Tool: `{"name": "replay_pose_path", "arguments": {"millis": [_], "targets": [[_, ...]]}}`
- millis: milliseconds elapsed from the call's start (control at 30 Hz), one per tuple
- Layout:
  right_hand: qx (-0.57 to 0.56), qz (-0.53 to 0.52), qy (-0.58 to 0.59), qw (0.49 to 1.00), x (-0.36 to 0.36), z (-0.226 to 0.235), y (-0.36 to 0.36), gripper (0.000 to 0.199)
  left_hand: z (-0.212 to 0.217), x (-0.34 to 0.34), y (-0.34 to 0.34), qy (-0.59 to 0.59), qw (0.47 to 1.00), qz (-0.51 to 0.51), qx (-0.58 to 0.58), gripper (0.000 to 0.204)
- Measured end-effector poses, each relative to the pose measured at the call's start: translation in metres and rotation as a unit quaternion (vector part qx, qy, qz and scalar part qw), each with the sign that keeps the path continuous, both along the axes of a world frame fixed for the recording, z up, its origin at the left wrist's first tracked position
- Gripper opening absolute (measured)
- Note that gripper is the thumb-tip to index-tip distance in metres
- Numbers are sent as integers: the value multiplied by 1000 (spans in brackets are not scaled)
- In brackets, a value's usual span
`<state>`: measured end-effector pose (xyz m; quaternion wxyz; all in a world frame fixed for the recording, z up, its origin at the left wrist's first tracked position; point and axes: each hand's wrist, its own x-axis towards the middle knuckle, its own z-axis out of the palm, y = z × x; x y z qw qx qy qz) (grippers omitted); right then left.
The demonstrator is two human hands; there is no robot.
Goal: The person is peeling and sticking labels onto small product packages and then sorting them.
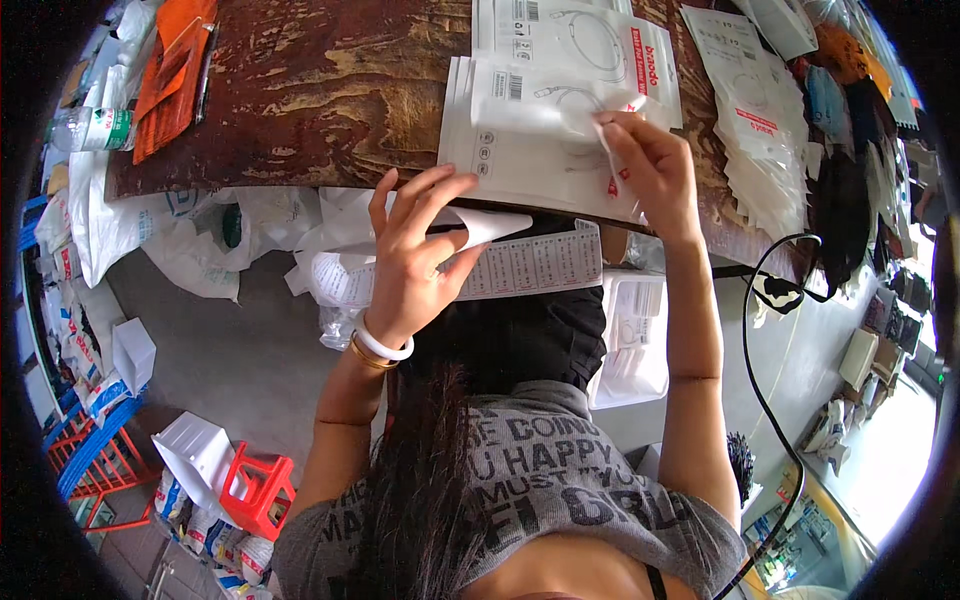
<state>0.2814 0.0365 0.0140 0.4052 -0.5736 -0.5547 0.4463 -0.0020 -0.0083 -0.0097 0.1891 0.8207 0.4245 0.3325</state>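
My left hand [412,245] is at the table's front edge, its fingers curled around a curved piece of white label strip [497,224]. A longer printed part of that strip hangs over my lap below it. My right hand [652,165] is in a pinch over the right side of the top plastic packaging bag [535,140]. Whatever lies between its fingertips is too small to make out. This bag is white and clear, printed with a cable picture, and lies on a stack of similar bags at the table edge.
More packaging bags [755,130] are piled on the table's right. Orange packets [175,75] and a bottle [95,128] are at the left. A white plastic bin [630,345] stands below the table, and a black cable [757,370] loops down on the right. A red stool [257,490] is on the floor.
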Motion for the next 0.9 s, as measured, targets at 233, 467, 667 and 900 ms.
{"name": "replay_pose_path", "arguments": {"millis": [233, 467, 667, 900], "targets": [[296, -322, -105, 893, 51, 29, 16, 18, 29, -9, -3, -17, 1000, -17, -10, 14], [95, -235, -533, 807, 129, 1, 59, 21, 49, -10, 6, -95, 992, -69, -54, 23], [91, 47, -187, 977, -6, 32, -7, 33, 38, -2, 14, -136, 981, -67, -117, 26], [246, 195, -148, 938, -53, 33, -17, 12, 35, -14, 10, -94, 975, -11, -199, 21]]}}
